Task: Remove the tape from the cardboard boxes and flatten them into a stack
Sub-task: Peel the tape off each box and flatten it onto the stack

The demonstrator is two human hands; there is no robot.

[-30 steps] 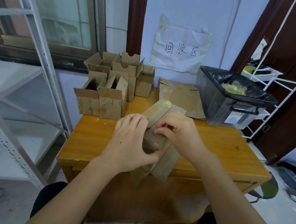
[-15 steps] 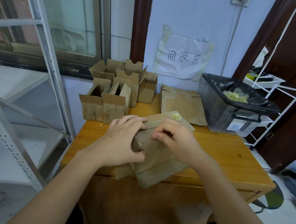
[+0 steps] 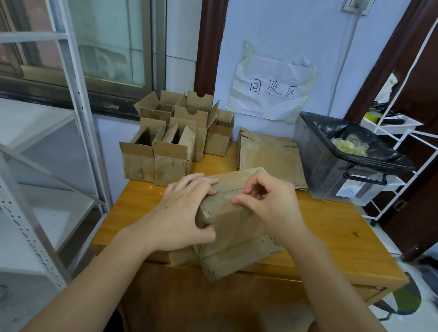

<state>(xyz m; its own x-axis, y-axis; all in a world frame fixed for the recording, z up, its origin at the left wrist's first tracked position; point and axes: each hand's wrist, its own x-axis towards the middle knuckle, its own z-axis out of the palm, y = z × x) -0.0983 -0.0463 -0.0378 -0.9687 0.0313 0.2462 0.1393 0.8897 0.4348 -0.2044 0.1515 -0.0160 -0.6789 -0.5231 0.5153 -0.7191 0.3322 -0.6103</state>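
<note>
Box (image 3: pixel 233 217) now lies flatter than before, hands (image 3: pixel 182 212) gripping it.

Left side of the held cardboard box (image 3: pixel 231 217) hidden under the left hand (image 3: pixel 182 214), tape under the right hand (image 3: pixel 269 204) fingertips too faint to tell, white wire rack (image 3: pixel 401 160) cut off at right edge

left hand (image 3: pixel 182 214): fingers spread flat, thumb curled under, gripping
right hand (image 3: pixel 266 202): thumb and forefinger pinched together, other fingers curled
</note>
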